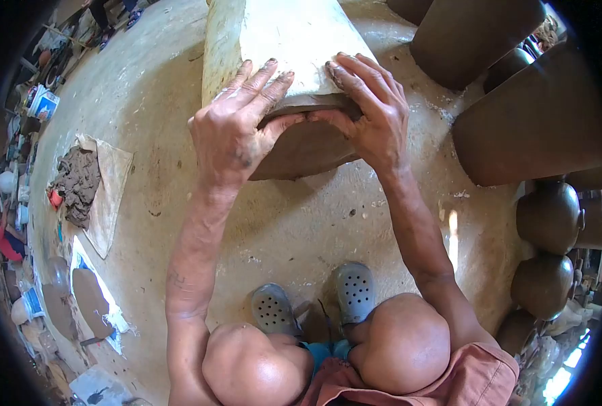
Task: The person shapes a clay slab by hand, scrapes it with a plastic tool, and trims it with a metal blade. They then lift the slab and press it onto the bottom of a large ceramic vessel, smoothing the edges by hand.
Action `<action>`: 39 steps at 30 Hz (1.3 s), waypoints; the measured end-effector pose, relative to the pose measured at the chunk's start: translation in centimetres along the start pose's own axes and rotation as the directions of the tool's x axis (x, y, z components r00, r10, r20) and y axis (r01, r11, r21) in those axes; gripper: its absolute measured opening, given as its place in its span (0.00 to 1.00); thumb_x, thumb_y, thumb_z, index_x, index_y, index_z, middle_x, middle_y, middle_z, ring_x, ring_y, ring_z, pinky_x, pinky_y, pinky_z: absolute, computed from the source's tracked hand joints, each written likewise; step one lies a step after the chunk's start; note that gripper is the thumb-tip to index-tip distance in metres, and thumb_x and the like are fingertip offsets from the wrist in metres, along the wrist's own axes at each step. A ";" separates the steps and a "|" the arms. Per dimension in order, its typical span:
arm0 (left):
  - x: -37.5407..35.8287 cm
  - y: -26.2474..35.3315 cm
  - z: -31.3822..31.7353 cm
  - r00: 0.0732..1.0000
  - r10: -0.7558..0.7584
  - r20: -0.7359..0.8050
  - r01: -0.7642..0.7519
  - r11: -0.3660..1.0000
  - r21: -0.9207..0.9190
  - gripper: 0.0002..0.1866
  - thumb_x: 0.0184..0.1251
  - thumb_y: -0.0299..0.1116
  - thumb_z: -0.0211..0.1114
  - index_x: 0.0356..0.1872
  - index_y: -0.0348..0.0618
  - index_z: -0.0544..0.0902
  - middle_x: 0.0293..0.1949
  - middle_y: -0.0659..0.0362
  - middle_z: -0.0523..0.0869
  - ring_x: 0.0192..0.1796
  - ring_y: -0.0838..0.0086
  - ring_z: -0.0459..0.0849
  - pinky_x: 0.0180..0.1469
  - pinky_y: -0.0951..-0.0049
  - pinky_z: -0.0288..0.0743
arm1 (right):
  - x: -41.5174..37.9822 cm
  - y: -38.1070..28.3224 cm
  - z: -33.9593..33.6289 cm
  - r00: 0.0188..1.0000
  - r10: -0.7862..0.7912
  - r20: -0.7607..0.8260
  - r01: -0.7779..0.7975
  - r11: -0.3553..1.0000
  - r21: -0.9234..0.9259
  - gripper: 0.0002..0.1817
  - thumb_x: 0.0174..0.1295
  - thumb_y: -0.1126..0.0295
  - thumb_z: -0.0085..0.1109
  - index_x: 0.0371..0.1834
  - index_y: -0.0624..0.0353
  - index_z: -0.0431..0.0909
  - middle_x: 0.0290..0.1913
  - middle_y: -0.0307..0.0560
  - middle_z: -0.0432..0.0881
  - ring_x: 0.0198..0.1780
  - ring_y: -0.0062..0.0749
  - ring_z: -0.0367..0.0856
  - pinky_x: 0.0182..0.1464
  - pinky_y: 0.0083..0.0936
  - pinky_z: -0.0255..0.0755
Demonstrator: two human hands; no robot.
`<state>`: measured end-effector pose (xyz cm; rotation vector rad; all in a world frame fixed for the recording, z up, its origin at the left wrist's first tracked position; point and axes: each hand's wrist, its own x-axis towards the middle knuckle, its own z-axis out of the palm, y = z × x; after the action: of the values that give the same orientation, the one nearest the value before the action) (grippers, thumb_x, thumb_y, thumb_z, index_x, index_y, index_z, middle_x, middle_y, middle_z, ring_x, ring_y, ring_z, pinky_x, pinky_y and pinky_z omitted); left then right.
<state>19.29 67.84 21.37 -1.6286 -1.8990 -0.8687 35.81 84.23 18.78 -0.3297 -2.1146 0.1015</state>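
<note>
In front of me lies a long pale, rounded form (287, 47), with brown wet clay (304, 150) at its near end. My left hand (233, 132) sits on the left of that end, its fingers stretched over the pale top and the thumb pressed along the clay edge. Mirroring it on the right, my right hand (380, 108) lays its fingers over the top, thumb against the same clay edge. The two thumb tips nearly meet in the middle. Clay smears mark the fingertips. The underside of the clay edge is partly hidden by my hands.
Large brown clay vessels (531, 108) stand at the right, with rounder pots (548, 216) stacked below them. On the left floor, a lump of clay (77, 186) rests on a pale cloth (111, 203). Tubs and clutter line the left edge. My grey clogs (355, 291) are below.
</note>
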 end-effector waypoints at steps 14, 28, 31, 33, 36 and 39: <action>0.0 -0.5 0.1 1.000 0.005 -0.004 -0.005 0.999 -0.051 0.32 0.49 0.37 0.85 0.62 0.59 0.91 0.64 0.61 0.89 0.69 0.58 0.86 0.66 0.63 0.85 | 0.3 0.5 -0.4 1.000 -0.006 0.026 0.004 0.999 0.043 0.36 0.43 0.44 0.84 0.57 0.47 0.90 0.62 0.36 0.88 0.68 0.39 0.82 0.66 0.43 0.76; -1.1 -2.6 -0.5 0.991 -0.076 0.111 0.097 0.976 -0.197 0.42 0.46 0.31 0.86 0.70 0.56 0.85 0.73 0.59 0.82 0.75 0.61 0.80 0.76 0.60 0.80 | -1.2 2.9 0.3 0.999 0.048 -0.021 -0.046 0.994 0.095 0.41 0.42 0.46 0.86 0.65 0.43 0.88 0.68 0.41 0.87 0.71 0.42 0.82 0.70 0.45 0.75; -1.2 -3.4 -1.1 0.989 -0.093 0.114 0.120 0.959 -0.258 0.42 0.44 0.36 0.87 0.69 0.59 0.86 0.73 0.59 0.82 0.73 0.60 0.82 0.72 0.60 0.82 | -0.9 3.0 -0.6 0.998 0.061 -0.011 -0.059 0.990 0.125 0.42 0.40 0.44 0.86 0.64 0.43 0.89 0.67 0.39 0.88 0.70 0.41 0.83 0.70 0.44 0.75; -1.6 -4.4 -1.1 0.987 -0.118 0.108 0.147 0.934 -0.325 0.42 0.42 0.40 0.87 0.68 0.64 0.87 0.72 0.59 0.83 0.71 0.59 0.84 0.69 0.60 0.85 | -1.1 3.1 -1.4 0.996 0.078 0.035 -0.080 0.993 0.091 0.42 0.40 0.45 0.87 0.64 0.44 0.89 0.67 0.39 0.87 0.70 0.41 0.84 0.70 0.43 0.76; -2.8 -5.3 -0.5 0.990 -0.098 0.104 0.125 0.946 -0.297 0.43 0.41 0.41 0.88 0.68 0.62 0.87 0.73 0.57 0.82 0.71 0.60 0.84 0.68 0.61 0.86 | -1.8 5.0 -0.3 0.999 0.047 0.005 -0.047 0.986 0.161 0.42 0.40 0.48 0.87 0.64 0.46 0.89 0.69 0.40 0.86 0.71 0.41 0.83 0.71 0.42 0.76; -2.5 -5.4 -0.5 0.990 -0.124 0.068 0.141 0.907 -0.396 0.44 0.41 0.41 0.88 0.68 0.60 0.87 0.73 0.57 0.82 0.70 0.62 0.85 0.68 0.62 0.86 | -1.8 4.5 -0.5 0.996 0.082 0.022 -0.085 0.984 0.159 0.40 0.43 0.52 0.87 0.65 0.48 0.89 0.71 0.43 0.85 0.71 0.42 0.82 0.72 0.42 0.76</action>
<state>14.34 65.35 19.11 -1.7691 -1.9717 -1.3654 37.99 88.07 16.63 -0.3226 -2.0927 0.3223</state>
